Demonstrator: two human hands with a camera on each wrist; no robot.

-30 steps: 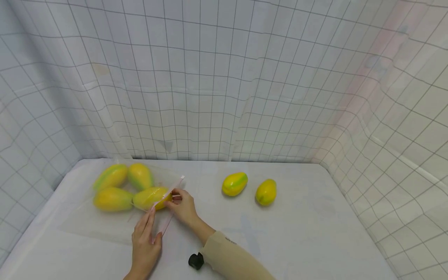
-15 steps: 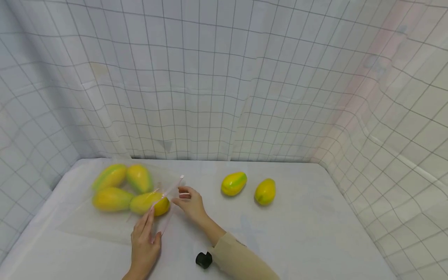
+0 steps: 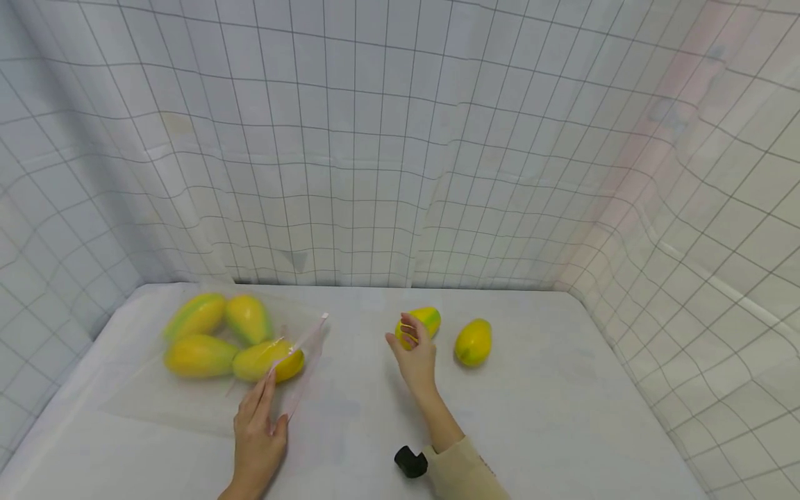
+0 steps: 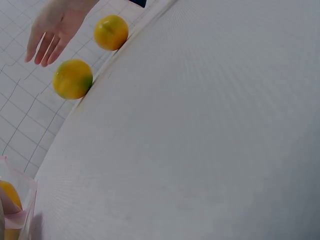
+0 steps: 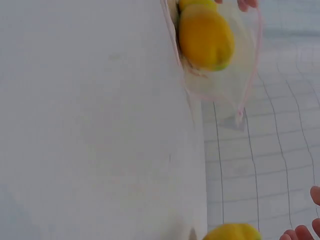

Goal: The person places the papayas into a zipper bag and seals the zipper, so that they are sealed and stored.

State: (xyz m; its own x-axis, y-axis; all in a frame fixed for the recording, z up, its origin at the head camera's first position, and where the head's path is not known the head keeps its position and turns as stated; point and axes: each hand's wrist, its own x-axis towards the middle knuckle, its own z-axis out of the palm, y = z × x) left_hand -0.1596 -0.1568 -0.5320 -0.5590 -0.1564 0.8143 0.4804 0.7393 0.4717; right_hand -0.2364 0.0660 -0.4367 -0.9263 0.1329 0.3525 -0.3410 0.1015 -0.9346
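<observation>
Fingers (image 3: 415,323) of the right hand (image 3: 417,357) spread and bent, holding nothing, close by a loose fruit

In the head view the thumb stands well off from the other fingers, and the hand overlaps part of the left loose fruit (image 3: 431,319); the left wrist view shows a gap between the two, so they do not touch. Near that fruit on the white worktop (image 3: 562,417) lies the right loose fruit (image 3: 473,342), both yellow with some green and papaya-like in shape.

The left hand (image 3: 256,423) lies at the mouth of a translucent zip bag (image 3: 181,413), its fingers straight and close together on the film, thumb apart from them. Four similar fruits are in the bag: three fruits (image 3: 200,356) deep inside, and the mouth-side fruit (image 3: 290,366) with its end bare past the pink strip (image 3: 310,332).

The loose fruits look smooth and glossy, so I would expect them to be stiff, a little slippery and inclined to roll; their weight cannot be told by eye. A sensible hold is across the middle, thumb on one flank and fingers on the other, as the tapered end gives less to grip. The bag looks thin and limp: it would probably fold under a push, and is best steadied at the edge of its mouth
</observation>
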